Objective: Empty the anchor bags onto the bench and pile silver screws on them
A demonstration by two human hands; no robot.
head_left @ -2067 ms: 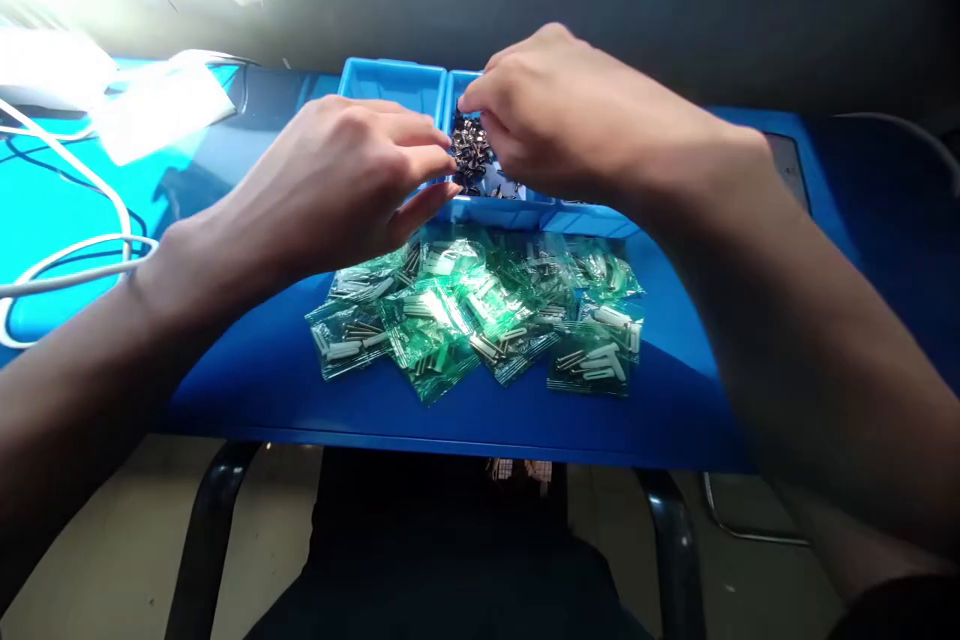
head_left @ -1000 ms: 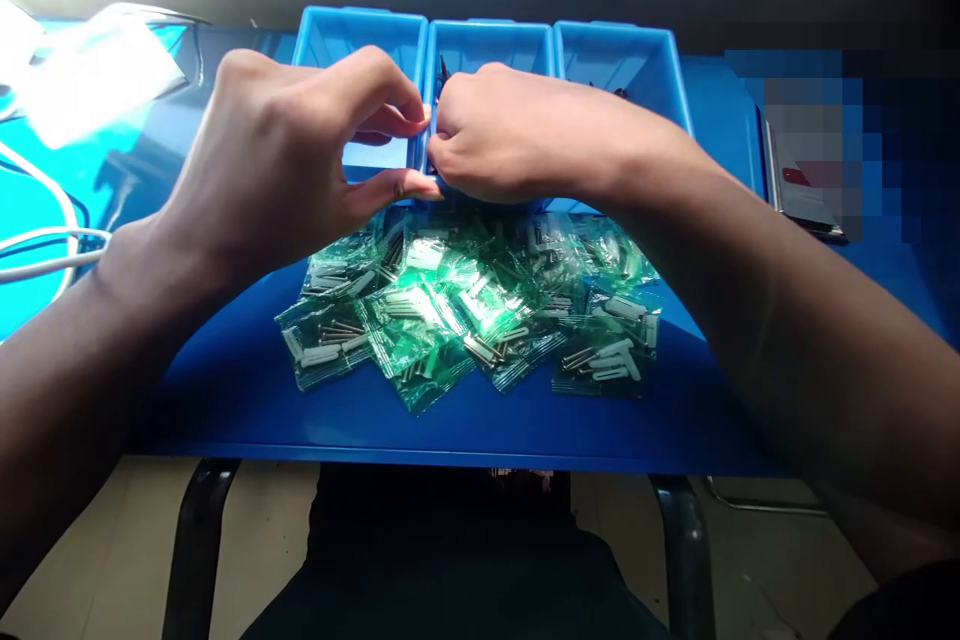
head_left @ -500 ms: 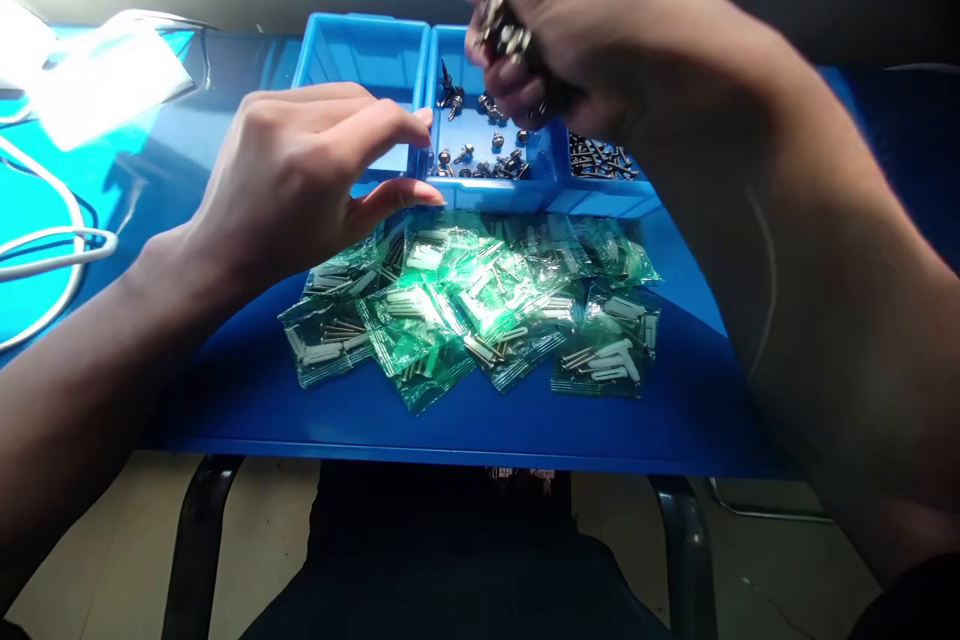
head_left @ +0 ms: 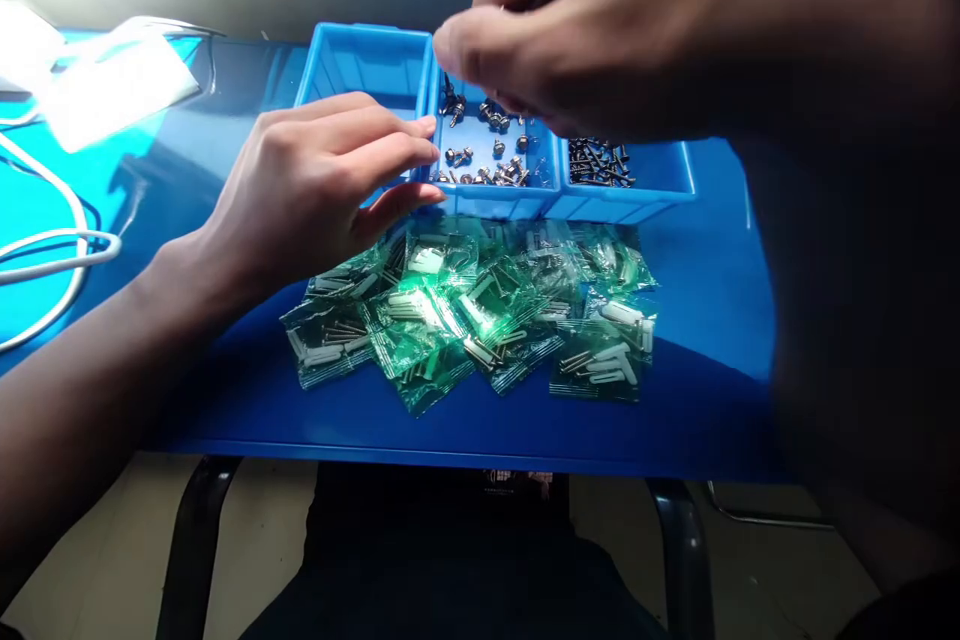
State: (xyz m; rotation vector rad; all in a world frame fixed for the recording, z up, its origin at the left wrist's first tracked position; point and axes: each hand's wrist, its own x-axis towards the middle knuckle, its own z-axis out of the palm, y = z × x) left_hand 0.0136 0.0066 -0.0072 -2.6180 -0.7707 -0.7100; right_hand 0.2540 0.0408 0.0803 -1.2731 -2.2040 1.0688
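Observation:
My left hand (head_left: 307, 175) rests at the front left corner of the middle blue bin (head_left: 495, 200), fingers over its wall and thumb against the front. Inside that bin lie loose hex-head screws (head_left: 499, 148). Above it my right hand (head_left: 570, 45) is curled closed, slightly blurred, its back towards me. The screws it held a moment ago are hidden by its fingers now. To the right, another blue bin (head_left: 630, 205) holds thin dark screws (head_left: 600, 163), partly covered by my right hand. A third blue bin (head_left: 371, 45) stands on the left, partly behind my left hand.
Several clear packets (head_left: 420, 315) of screws and white wall plugs are spread on the blue table (head_left: 450, 440) before the bins. A white cable (head_left: 67, 260) and a white sheet-like object (head_left: 120, 90) lie at left. Black chair arms (head_left: 679, 540) flank my lap.
My right hand has turned over, and its arm has swung up and across, so the screws in its grip no longer show. My left hand stays at the bin.

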